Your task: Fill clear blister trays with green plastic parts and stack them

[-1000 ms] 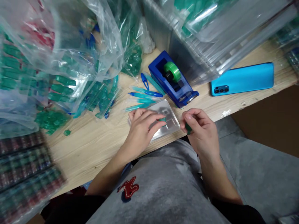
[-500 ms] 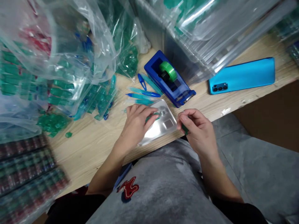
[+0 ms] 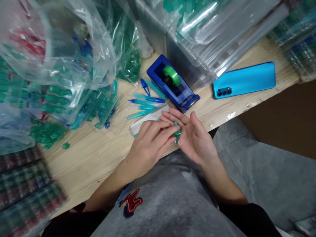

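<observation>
My right hand is turned palm up with its fingers stretched out. Small clear-green plastic pieces lie in its palm, too small to identify further. My left hand reaches over that palm, thumb and fingers pinched on one of the green pieces. Beneath both hands, a shallow clear plastic tray rests on the wooden table, mostly covered by them. Just beyond the tray are several blue-and-turquoise pens and a blue tape dispenser holding a green roll.
A blue phone lies by the table's edge at right. Behind stands a large clear bin of plastic trays. Bags of green parts and a loose green heap occupy the left. Packed rows sit at lower left.
My right hand has turned palm up and opened, moving left over the tray. My left hand has moved from the tray to the green pieces in that palm. The view has shifted slightly.
</observation>
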Tool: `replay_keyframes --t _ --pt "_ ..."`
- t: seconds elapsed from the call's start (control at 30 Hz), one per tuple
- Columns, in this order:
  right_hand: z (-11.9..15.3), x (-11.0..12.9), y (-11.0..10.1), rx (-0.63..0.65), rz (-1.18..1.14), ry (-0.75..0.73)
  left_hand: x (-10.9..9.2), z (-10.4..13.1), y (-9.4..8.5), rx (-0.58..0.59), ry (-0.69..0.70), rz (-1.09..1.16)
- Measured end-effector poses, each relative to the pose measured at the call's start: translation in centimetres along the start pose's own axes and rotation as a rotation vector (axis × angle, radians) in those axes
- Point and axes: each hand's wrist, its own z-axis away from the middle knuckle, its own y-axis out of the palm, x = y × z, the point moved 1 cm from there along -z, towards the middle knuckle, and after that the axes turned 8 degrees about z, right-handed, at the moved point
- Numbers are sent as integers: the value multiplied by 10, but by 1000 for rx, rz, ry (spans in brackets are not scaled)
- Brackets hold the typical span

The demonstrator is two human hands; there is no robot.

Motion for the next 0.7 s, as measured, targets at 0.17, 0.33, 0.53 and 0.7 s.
replay_keyframes --t 0.17,0.33,0.53,0.7 --pt "-1 -10 3 60 -153 40 4 0 1 125 -74 114" --pt "-2 -18 5 73 -131 31 10 3 -3 181 -154 268" --pt "-2 -21 9 57 -104 -64 10 5 -3 158 -176 302" --pt "-5 -22 6 -28 -141 -57 17 10 -1 -21 -205 458"
